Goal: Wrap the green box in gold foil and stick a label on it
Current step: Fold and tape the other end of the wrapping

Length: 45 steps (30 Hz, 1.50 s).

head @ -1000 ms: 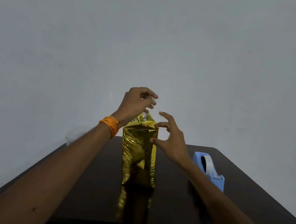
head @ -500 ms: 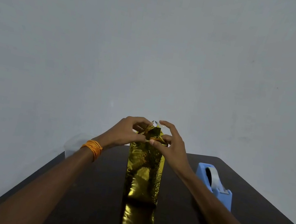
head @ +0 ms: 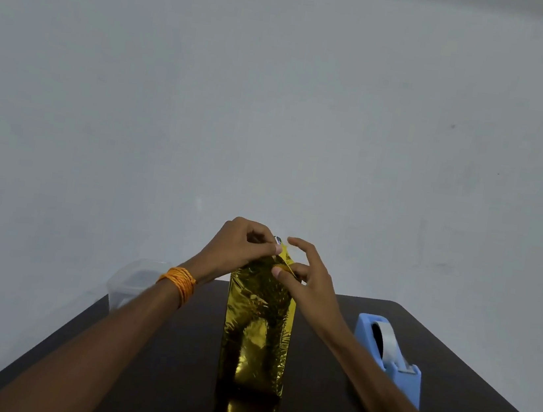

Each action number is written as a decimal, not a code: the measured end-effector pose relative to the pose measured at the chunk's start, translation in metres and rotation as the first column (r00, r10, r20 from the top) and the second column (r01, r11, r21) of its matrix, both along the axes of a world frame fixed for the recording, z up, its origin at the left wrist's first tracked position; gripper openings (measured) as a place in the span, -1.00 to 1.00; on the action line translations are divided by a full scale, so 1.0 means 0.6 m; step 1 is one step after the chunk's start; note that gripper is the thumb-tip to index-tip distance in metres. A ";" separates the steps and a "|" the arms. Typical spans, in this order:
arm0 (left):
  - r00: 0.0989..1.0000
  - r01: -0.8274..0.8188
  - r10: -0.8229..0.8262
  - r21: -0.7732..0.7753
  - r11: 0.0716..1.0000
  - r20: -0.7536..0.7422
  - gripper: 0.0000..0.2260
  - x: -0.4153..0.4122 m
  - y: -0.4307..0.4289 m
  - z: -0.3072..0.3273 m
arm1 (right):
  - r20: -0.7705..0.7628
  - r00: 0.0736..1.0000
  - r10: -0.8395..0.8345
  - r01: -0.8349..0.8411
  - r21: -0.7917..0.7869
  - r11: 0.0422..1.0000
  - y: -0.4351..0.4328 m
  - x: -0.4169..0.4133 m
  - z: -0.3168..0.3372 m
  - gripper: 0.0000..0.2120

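Both still pinching gold foil point(head: 258, 325) top fold, left hand point(head: 240, 248), right hand point(head: 310, 278)

The green box is fully covered by the gold foil point(head: 257, 328); no green surface shows. My left hand point(head: 240, 246) and right hand point(head: 309, 276) pinch the foil's top fold and cover it, so the fold's state beneath them cannot be told. A pale-and-dark object point(head: 277, 240) at 12 o'clock of the fold is too small to identify. At 9 o'clock of the foil, a clear plastic container point(head: 136, 279) is blurred, its near side hidden by my left forearm point(head: 108, 333). The table point(head: 447, 384), that forearm and my right forearm point(head: 377, 385) are cut off by the lower edge.
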<state>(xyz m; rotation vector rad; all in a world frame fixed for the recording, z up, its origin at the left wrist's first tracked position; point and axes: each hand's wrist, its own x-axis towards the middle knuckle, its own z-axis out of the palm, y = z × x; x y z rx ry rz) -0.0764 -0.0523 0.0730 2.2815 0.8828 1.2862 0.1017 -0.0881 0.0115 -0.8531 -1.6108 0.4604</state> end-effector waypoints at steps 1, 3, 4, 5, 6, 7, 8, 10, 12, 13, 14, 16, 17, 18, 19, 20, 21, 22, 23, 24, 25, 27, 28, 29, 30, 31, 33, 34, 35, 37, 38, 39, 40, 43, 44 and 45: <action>1.000 -0.015 0.015 0.010 1.000 0.011 -0.90 0.001 -0.001 -0.001 | -0.004 1.000 0.001 -0.001 -0.004 1.000 -0.001 -0.001 0.001 -0.50; 0.998 -0.055 0.053 0.040 0.998 0.037 -0.92 0.006 -0.004 -0.002 | -0.018 1.000 0.008 -0.008 -0.007 1.000 0.000 0.000 0.001 -0.48; 0.996 -0.077 0.075 0.057 0.995 0.048 -0.92 0.008 -0.005 -0.002 | -0.028 1.000 0.006 -0.006 -0.005 1.000 0.001 0.000 0.001 -0.46; 0.994 -0.097 0.094 0.069 0.993 0.055 -0.92 0.011 -0.005 -0.003 | -0.040 0.999 -0.003 0.003 0.000 1.000 0.000 0.000 0.000 -0.42; 0.993 -0.110 0.106 0.075 0.991 0.060 -0.92 0.012 -0.006 -0.003 | -0.053 0.998 -0.016 0.017 0.011 1.000 -0.002 0.000 0.000 -0.39; 0.991 -0.121 0.117 0.078 0.990 0.060 -0.93 0.012 -0.006 -0.003 | -0.068 0.997 -0.028 0.031 0.033 0.999 -0.004 -0.001 0.000 -0.36; 0.991 -0.129 0.125 0.080 0.988 0.056 -0.93 0.012 -0.006 -0.003 | -0.086 0.996 -0.036 0.042 0.066 0.997 -0.006 -0.002 0.001 -0.35; 0.989 -0.143 0.139 0.086 0.986 0.048 -0.93 0.011 -0.005 -0.003 | -0.104 0.993 -0.059 0.075 0.157 0.985 -0.012 -0.004 0.005 -0.33; 0.987 -0.157 0.153 0.090 0.984 0.048 -0.92 0.010 -0.007 -0.001 | -0.069 0.991 -0.113 0.127 0.250 0.960 -0.016 -0.006 0.010 -0.32; 0.987 -0.160 0.157 0.088 0.983 0.046 -0.92 0.010 -0.007 -0.001 | -0.037 0.989 -0.143 0.148 0.276 0.950 -0.017 -0.007 0.013 -0.32; 0.987 -0.160 0.157 0.089 0.983 0.042 -0.91 0.009 -0.008 0.000 | -0.005 0.986 -0.169 0.164 0.281 0.946 -0.017 -0.009 0.017 -0.33; 0.988 -0.153 0.150 0.090 0.984 0.036 -0.91 0.008 -0.010 0.000 | 0.045 0.979 -0.196 0.178 0.261 0.949 -0.014 -0.011 0.022 -0.34; 0.988 -0.151 0.148 0.085 0.985 0.037 -0.91 0.008 -0.011 0.000 | 0.057 0.978 -0.199 0.178 0.253 0.951 -0.012 -0.011 0.024 -0.34; 0.988 -0.151 0.148 0.079 0.985 0.037 -0.91 0.007 -0.013 0.000 | 0.062 0.979 -0.195 0.174 0.250 0.952 -0.010 -0.011 0.026 -0.35; 0.988 -0.151 0.149 0.076 0.986 0.038 -0.91 0.009 -0.014 0.000 | 0.063 0.980 -0.189 0.168 0.250 0.954 -0.007 -0.010 0.026 -0.36; 0.988 -0.151 0.148 0.075 0.986 0.037 -0.91 0.009 -0.015 0.000 | 0.062 0.981 -0.182 0.162 0.249 0.955 -0.005 -0.009 0.027 -0.36; 0.989 -0.149 0.146 0.074 0.986 0.036 -0.91 0.010 -0.016 0.000 | 0.062 0.982 -0.177 0.157 0.246 0.957 -0.004 -0.008 0.027 -0.37; 0.988 -0.150 0.147 0.072 0.986 0.035 -0.92 0.011 -0.016 0.000 | 0.063 0.983 -0.173 0.153 0.240 0.959 -0.002 -0.007 0.027 -0.39; 0.988 -0.155 0.153 0.071 0.985 0.035 -0.92 0.011 -0.016 0.000 | 0.066 0.983 -0.171 0.152 0.235 0.960 -0.001 -0.006 0.027 -0.40; 0.987 -0.162 0.160 0.067 0.985 0.035 -0.92 0.012 -0.016 0.000 | 0.072 0.983 -0.169 0.149 0.228 0.962 0.000 -0.004 0.026 -0.40; 0.986 -0.166 0.164 0.065 0.984 0.036 -0.92 0.012 -0.016 -0.001 | 0.077 0.983 -0.164 0.143 0.223 0.964 0.001 -0.004 0.026 -0.41; 0.986 -0.166 0.164 0.064 0.984 0.039 -0.91 0.012 -0.015 -0.001 | 0.082 0.985 -0.152 0.132 0.210 0.969 0.003 -0.002 0.025 -0.42; 0.986 -0.166 0.164 0.066 0.984 0.039 -0.91 0.012 -0.015 -0.001 | 0.084 0.985 -0.151 0.131 0.205 0.970 0.002 -0.003 0.024 -0.42; 0.985 -0.168 0.165 0.068 0.984 0.038 -0.91 0.012 -0.016 -0.001 | 0.085 0.984 -0.157 0.137 0.207 0.969 0.003 -0.003 0.024 -0.42; 0.984 -0.174 0.171 0.068 0.982 0.039 -0.91 0.012 -0.015 -0.001 | 0.082 0.983 -0.167 0.146 0.213 0.966 0.003 -0.004 0.024 -0.42; 0.983 -0.180 0.178 0.067 0.981 0.042 -0.90 0.012 -0.015 -0.002 | 0.070 0.982 -0.177 0.158 0.223 0.962 0.003 -0.005 0.024 -0.40; 0.980 -0.196 0.193 0.066 0.978 0.047 -0.90 0.013 -0.015 -0.002 | 0.030 0.979 -0.201 0.187 0.252 0.950 0.001 -0.008 0.024 -0.36; 0.979 -0.201 0.198 0.064 0.978 0.050 -0.90 0.013 -0.014 -0.003 | 0.019 0.977 -0.212 0.199 0.272 0.942 0.000 -0.009 0.023 -0.35; 0.979 -0.202 0.199 0.060 0.978 0.055 -0.89 0.014 -0.014 -0.003 | 0.020 0.975 -0.221 0.206 0.291 0.934 0.000 -0.010 0.023 -0.35; 0.979 -0.197 0.194 0.045 0.979 0.064 -0.89 0.015 -0.013 -0.004 | 0.048 0.971 -0.233 0.208 0.301 0.931 0.000 -0.012 0.021 -0.35; 0.979 -0.197 0.194 0.038 0.980 0.069 -0.89 0.015 -0.013 -0.003 | 0.061 0.970 -0.235 0.208 0.295 0.933 -0.001 -0.013 0.021 -0.37; 0.978 -0.199 0.197 0.031 0.979 0.071 -0.89 0.015 -0.012 -0.004 | 0.066 0.970 -0.234 0.206 0.286 0.936 -0.001 -0.013 0.021 -0.38; 0.977 -0.202 0.199 0.029 0.979 0.072 -0.88 0.015 -0.012 -0.004 | 0.066 0.971 -0.228 0.202 0.277 0.939 -0.001 -0.013 0.021 -0.38; 0.980 -0.183 0.181 0.023 0.983 0.084 -0.88 0.014 -0.011 -0.006 | 0.043 0.981 -0.190 0.174 0.248 0.953 -0.002 -0.013 0.022 -0.40; 0.982 -0.170 0.167 0.024 0.985 0.092 -0.89 0.013 -0.011 -0.007 | 0.032 0.984 -0.173 0.161 0.237 0.958 -0.003 -0.013 0.022 -0.41; 0.983 -0.154 0.151 0.024 0.988 0.103 -0.89 0.011 -0.011 -0.007 | 0.021 0.987 -0.158 0.149 0.224 0.963 -0.003 -0.013 0.023 -0.42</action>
